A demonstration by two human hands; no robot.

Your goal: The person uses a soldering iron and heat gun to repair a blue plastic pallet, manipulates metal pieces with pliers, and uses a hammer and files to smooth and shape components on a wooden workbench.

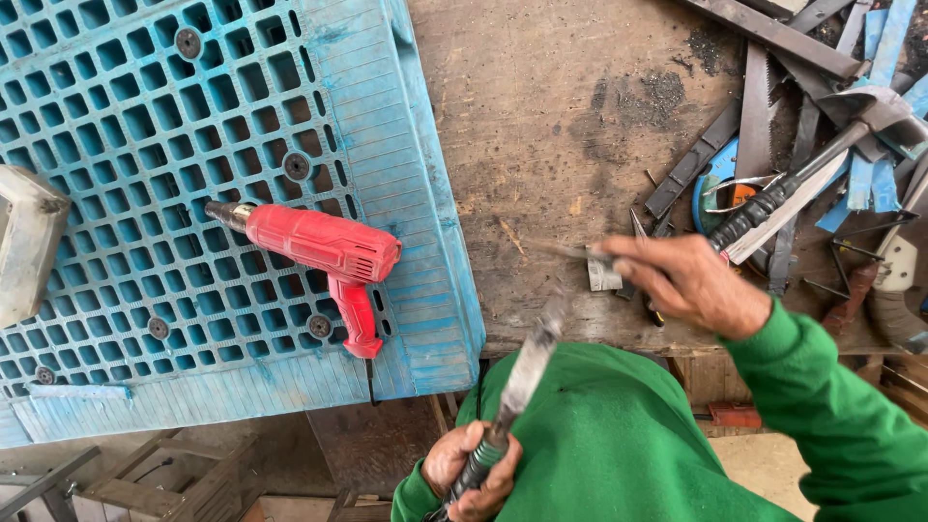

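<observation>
the left hand (471,471) is low in the view, close to the green sweater (619,445), fist wrapped around the dark handle of a file (527,372). its grey blade slants up and right toward the bench edge and is blurred. the right hand (688,282) is over the bench (561,126), fingers pinched on a thin metal strip (565,250) that points left, just above the wood. a small pale metal piece (603,275) lies on the bench right under that hand.

to the right lies a heap of tools: a hammer (831,155) with a dark ribbed grip reaching toward the right hand, a saw blade (755,106), flat metal bars, blue plastic strips (875,116) and snips (744,188).

to the left a blue pallet (406,174) rests on the bench, its near edge overhanging. on its grid lies a red heat gun (319,246), nozzle pointing left, well apart from both hands. a pale boxy thing (27,237) sits at the pallet's left edge, partly cut off.
</observation>
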